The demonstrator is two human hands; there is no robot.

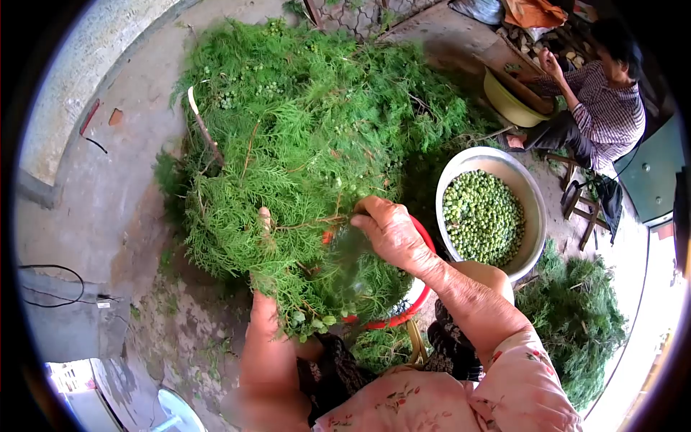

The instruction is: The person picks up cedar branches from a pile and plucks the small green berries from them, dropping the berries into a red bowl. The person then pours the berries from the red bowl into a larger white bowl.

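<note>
A leafy green conifer branch with small green cones lies across my left hand. Only a fingertip shows through the leaves; the forearm comes up from below and the other fingers are hidden, apparently round the branch. At the stem's right end is my right hand, its thumb and forefinger pinched together. Whatever is between those fingertips is too small to make out. Below the hands, the leaves partly cover a basin with a red rim. Small green cones hang at the branch's lower edge.
A large heap of conifer branches lies ahead. To the right stands a metal basin of green cones. Another person sits by a yellow-green basin. More cut branches lie at lower right; a cable is at left.
</note>
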